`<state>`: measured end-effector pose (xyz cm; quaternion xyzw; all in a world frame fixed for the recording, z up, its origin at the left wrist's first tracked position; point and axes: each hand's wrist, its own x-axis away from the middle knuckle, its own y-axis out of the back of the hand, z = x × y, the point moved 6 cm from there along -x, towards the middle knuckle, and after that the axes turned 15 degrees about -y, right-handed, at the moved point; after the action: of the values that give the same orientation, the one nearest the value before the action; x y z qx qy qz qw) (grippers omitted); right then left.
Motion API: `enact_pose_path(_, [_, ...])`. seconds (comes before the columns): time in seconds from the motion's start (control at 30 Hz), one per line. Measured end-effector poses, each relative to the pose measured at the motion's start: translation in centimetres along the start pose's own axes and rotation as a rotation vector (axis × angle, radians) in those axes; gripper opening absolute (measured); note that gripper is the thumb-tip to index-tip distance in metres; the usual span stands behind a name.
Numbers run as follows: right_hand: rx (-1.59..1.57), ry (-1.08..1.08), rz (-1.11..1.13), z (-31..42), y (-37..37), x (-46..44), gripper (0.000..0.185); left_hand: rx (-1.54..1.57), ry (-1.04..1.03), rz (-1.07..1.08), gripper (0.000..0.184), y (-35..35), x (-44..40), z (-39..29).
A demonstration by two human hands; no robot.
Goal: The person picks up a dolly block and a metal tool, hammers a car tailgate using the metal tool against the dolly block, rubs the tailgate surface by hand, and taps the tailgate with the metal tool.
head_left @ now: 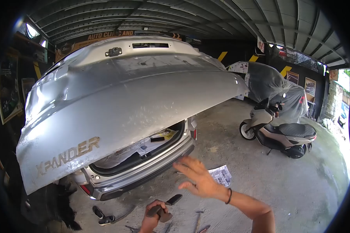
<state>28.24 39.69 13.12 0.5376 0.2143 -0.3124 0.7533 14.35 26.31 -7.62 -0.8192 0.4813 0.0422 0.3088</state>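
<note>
My left hand (152, 214), low in the view, has its fingers wrapped round a grey-brown block (164, 216) with a bent shape; its exact kind is unclear. My right hand (198, 179) is raised with the fingers spread and nothing in it; a dark band circles the wrist. Above both hands hangs the raised silver tailgate (144, 97) of a car, its surface dented and scuffed, with XPANDER lettering at the lower left. Behind my hands is the car's rear bumper (144, 173). Neither hand appears to touch the tailgate.
On the concrete floor lie a hammer (198, 222), a dark flat piece (174, 199), sandals (106, 220) and a newspaper sheet (220, 176). A phone (157, 139) rests on paper in the open boot. A scooter (280, 132) and a plastic-covered car (274, 87) stand to the right.
</note>
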Motion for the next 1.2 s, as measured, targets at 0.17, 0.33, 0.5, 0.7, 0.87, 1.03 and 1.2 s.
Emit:
enact_pose_path(0.17, [-0.468,-0.453,0.267,-5.5,-7.7,7.6,0.060,0.290,-0.014,0.320,0.015,-7.1,-6.1,-3.5])
enact_pose_path(0.33, [-0.243,-0.537,0.307,-4.3,-3.1,7.4,0.050,0.292,0.166,0.688,0.024,-10.1,-8.7,-2.8])
enact_pose_path(0.5, [0.184,-0.419,0.027,-1.4,0.2,7.0,0.040,0.535,-0.044,0.808,0.059,-12.4,-11.7,-6.1])
enact_pose_path(0.7, [-0.174,-0.661,-0.435,2.7,6.5,3.6,0.031,0.484,-0.335,0.677,0.107,-11.1,-16.5,-12.7])
enact_pose_path(0.87, [-0.498,-0.843,-0.500,4.8,11.4,-7.5,0.038,0.312,-0.498,0.543,0.035,-11.0,-19.5,-15.1])
enact_pose_path(1.03, [-0.490,-0.912,-0.361,2.6,12.0,-13.5,0.039,0.305,-0.579,0.601,0.033,-12.2,-19.3,-16.5])
enact_pose_path(1.2, [-0.229,-0.674,-0.458,2.0,11.9,-16.4,0.037,0.238,-0.700,0.702,0.040,-11.4,-18.9,-17.5])
